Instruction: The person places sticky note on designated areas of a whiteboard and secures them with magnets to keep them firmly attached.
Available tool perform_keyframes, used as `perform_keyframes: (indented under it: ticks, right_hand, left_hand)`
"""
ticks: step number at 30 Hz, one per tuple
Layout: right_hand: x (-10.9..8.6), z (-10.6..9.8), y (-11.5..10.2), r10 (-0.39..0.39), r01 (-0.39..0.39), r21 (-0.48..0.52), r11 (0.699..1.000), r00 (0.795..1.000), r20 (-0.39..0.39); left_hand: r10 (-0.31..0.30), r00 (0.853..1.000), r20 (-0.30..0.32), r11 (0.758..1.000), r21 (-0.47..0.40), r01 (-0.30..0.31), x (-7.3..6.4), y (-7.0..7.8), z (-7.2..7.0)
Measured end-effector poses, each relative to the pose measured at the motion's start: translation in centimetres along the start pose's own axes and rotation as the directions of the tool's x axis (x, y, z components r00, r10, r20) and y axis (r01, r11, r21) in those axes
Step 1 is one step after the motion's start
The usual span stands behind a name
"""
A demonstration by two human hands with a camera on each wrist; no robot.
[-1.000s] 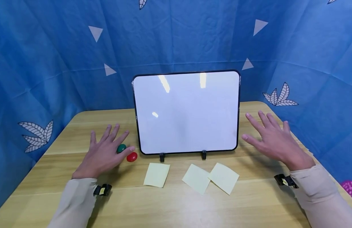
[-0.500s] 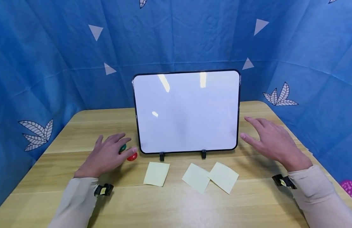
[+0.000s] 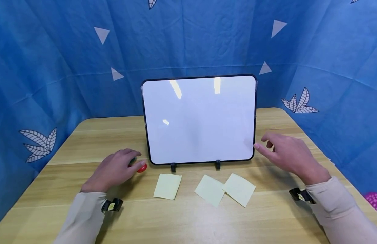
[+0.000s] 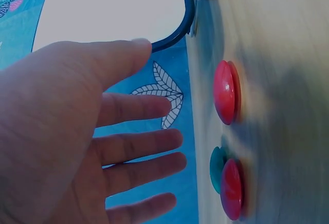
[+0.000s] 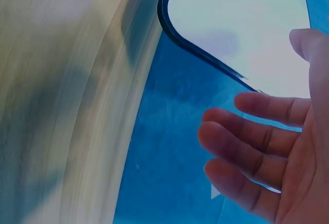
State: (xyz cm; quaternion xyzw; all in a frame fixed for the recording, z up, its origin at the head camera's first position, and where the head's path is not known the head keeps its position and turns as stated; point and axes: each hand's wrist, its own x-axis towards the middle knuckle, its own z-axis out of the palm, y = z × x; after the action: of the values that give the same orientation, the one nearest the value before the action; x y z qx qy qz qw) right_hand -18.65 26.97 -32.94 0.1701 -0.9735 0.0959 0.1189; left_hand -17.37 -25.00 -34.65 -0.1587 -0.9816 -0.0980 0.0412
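Note:
My left hand (image 3: 116, 168) hovers palm down over the left of the table, holding nothing, its fingers loosely bent. Below it lie small domed button magnets: a red magnet (image 3: 142, 167) beside the thumb tip and a green magnet (image 3: 132, 160) partly covered by the fingers. In the left wrist view, a second red magnet (image 4: 232, 189) overlaps the green one, apart from the first red magnet (image 4: 224, 92). A framed whiteboard (image 3: 200, 125) stands upright between the hands. Near its lower right corner hovers my right hand (image 3: 287, 154), fingers gently curled around nothing.
Two black feet (image 3: 173, 167) support the whiteboard. In front lie three pale yellow sticky notes: one note (image 3: 167, 186) on the left, and a note (image 3: 210, 190) meeting another note (image 3: 239, 189) at its corner. A blue curtain (image 3: 121, 51) hangs behind the wooden table (image 3: 188, 223).
Both hands have gone from spread fingers to loosely bent ones. The left fingers have drawn in over the magnets, hiding more of the green one. The right hand has shifted slightly left and nearer.

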Motion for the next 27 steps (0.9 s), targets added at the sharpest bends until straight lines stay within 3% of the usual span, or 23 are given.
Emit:
perform_keyframes:
  ticks: [6,13,21,27]
  right_hand:
    - [-0.1,0.6,-0.6,-0.08,0.08,0.04,0.996,0.997,-0.011]
    - [-0.1,1.3,-1.7,-0.15,0.142,0.139,0.98,0.988,0.047]
    - [0.0,2.8,-3.8,-0.185,0.111,0.356,0.928,0.966,0.182]
    - [-0.4,3.7,-4.7,-0.215,0.11,0.381,0.918,0.945,0.245]
  left_hand:
    - [-0.004,1.0,0.004,1.0,0.009,0.004,0.0,0.0,0.3]
    - [0.024,1.0,-0.018,1.0,0.006,-0.024,0.1,0.2,0.5]
    - [0.021,0.999,-0.029,1.0,0.008,-0.021,0.0,0.0,0.7]
    - [0.023,1.0,-0.012,1.0,-0.001,-0.023,0.0,0.0,0.9]
